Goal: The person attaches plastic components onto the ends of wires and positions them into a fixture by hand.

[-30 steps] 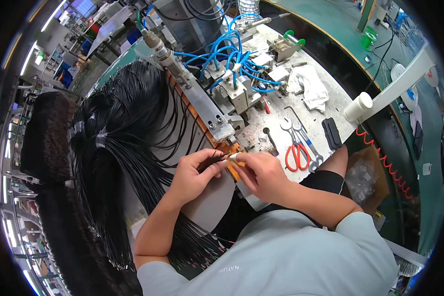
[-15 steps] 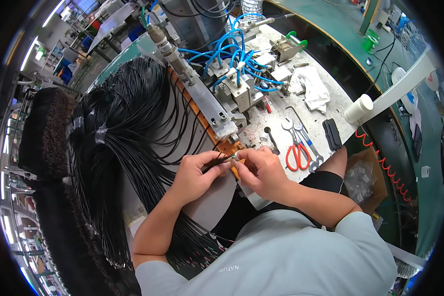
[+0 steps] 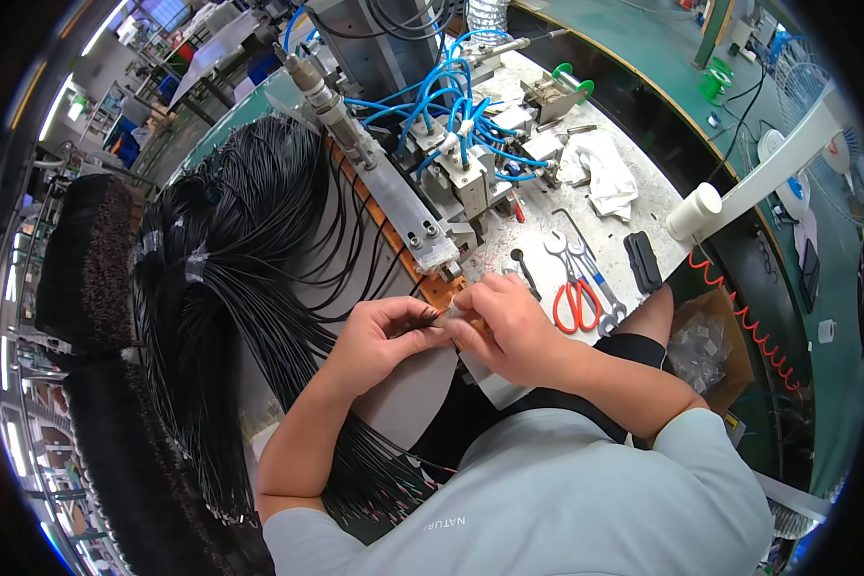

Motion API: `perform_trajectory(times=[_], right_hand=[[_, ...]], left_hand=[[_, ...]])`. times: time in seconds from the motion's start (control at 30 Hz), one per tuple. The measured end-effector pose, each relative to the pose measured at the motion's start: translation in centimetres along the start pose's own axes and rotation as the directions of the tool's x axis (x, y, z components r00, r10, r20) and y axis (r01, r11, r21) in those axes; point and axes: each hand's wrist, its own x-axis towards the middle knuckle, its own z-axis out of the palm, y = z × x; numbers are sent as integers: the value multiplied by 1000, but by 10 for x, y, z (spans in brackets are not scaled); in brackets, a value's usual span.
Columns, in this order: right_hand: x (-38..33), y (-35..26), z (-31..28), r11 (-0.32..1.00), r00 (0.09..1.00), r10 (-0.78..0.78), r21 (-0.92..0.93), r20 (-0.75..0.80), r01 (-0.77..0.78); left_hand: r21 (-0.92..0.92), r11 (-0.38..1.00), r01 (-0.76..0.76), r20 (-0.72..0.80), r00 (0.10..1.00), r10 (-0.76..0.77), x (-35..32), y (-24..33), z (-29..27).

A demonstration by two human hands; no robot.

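Note:
My left hand (image 3: 379,338) is closed in a pinch on a few thin black cables (image 3: 425,318), just in front of the machine's orange-brown rail. Right beside it, my right hand (image 3: 509,322) has thumb and forefinger pressed together at the cable tips, the two hands' fingertips nearly touching. What lies between the right fingers is hidden. Left of my hands spreads a large bundle of black cables (image 3: 250,274), tied with clear tape, some strands crossing toward the rail. Above the hands, a metal bench machine (image 3: 394,192) ends in a bolted block.
On the white bench to the right lie red-handled scissors (image 3: 577,305), wrenches (image 3: 586,264), a black case (image 3: 643,262) and a white cloth (image 3: 605,178). Blue air hoses (image 3: 442,91) tangle over the machine. A white lamp arm (image 3: 773,173) and an open carton (image 3: 710,350) stand at right.
My right fingers have shifted slightly and closed over the cable tips, covering the small pale end seen before. The left hand keeps nearly the same place.

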Motion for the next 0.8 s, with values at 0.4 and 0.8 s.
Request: perform_trajectory(times=[0.4, 0.8], right_hand=[[-26, 55, 33, 521, 712, 695, 614, 99, -593], [-19, 65, 28, 514, 660, 720, 474, 214, -715]], left_hand=[[932, 275, -234, 30, 809, 587, 1, -2, 10], [928, 287, -239, 65, 859, 508, 9, -14, 7]])
